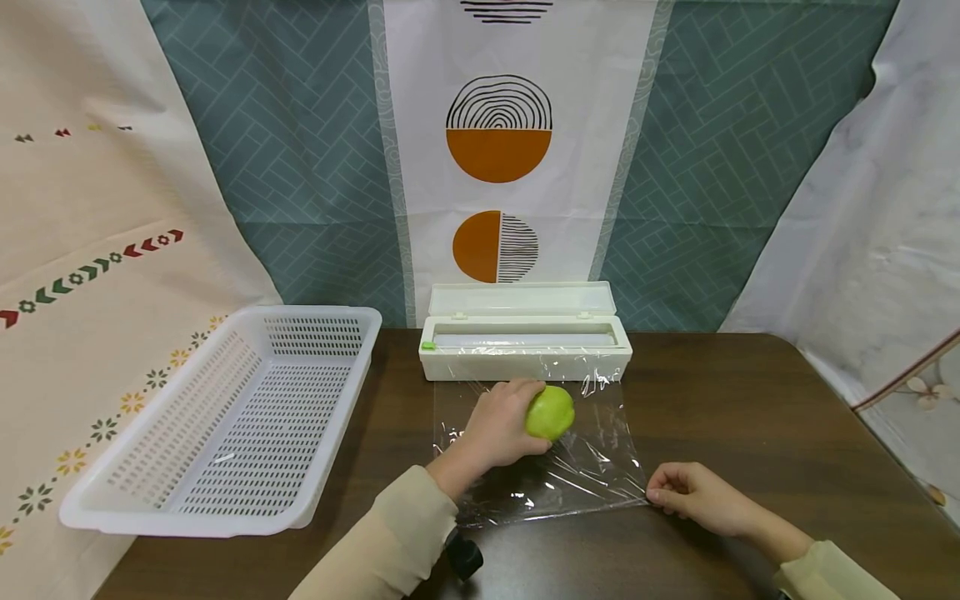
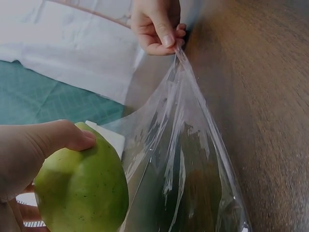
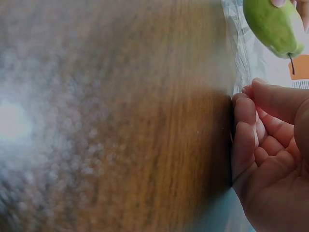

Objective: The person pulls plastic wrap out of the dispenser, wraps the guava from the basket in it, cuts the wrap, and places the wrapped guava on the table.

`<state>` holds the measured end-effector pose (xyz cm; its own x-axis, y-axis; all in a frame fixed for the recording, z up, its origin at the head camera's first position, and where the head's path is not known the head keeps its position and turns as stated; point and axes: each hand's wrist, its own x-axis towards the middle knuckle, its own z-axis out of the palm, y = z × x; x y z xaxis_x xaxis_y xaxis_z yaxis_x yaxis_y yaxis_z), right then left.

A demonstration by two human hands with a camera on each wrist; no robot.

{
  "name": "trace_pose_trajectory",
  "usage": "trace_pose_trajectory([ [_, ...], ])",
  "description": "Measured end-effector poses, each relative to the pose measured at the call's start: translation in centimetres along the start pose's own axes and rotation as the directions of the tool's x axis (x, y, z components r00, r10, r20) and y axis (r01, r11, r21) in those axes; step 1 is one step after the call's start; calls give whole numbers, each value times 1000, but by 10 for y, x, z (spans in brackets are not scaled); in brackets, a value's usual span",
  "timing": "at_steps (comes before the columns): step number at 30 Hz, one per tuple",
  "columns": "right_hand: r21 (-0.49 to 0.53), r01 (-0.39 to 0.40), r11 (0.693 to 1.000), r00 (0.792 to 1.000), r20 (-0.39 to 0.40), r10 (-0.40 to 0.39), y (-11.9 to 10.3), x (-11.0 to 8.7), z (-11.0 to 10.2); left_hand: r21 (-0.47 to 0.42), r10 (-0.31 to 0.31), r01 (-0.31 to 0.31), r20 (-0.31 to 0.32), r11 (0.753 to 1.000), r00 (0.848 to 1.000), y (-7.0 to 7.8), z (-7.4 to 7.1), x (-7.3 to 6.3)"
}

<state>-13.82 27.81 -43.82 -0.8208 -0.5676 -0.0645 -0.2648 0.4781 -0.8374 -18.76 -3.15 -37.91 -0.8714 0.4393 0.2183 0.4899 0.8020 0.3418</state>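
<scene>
Head: right grip (image 1: 697, 498) pinches film (image 1: 558, 479) at corner.

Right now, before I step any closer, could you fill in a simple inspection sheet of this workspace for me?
Surface: dark wooden table, glossy.
Job's things: green fruit; white box with its lid open; clear film stretching from the box toward the person, wrinkled near its right corner.
Clutter: nothing seen beyond a white basket at the left.
Hands: left hand grips the fruit; right hand pinches the film's near right corner.
Cables: nothing seen.
Surroundings: teal-and-white patterned cloth behind, cream patterned cloth at left.
</scene>
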Motion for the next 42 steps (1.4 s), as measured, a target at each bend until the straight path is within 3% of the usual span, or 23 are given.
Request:
trace_pose_trajectory([
  [20, -10, 16, 1000, 1000, -3, -16, 0, -1, -1, 104, 2, -7, 45, 995, 999, 1, 16, 4],
  [42, -18, 23, 1000, 1000, 2, -23, 0, -1, -1, 22, 19, -20, 47, 1000, 999, -6, 16, -5],
])
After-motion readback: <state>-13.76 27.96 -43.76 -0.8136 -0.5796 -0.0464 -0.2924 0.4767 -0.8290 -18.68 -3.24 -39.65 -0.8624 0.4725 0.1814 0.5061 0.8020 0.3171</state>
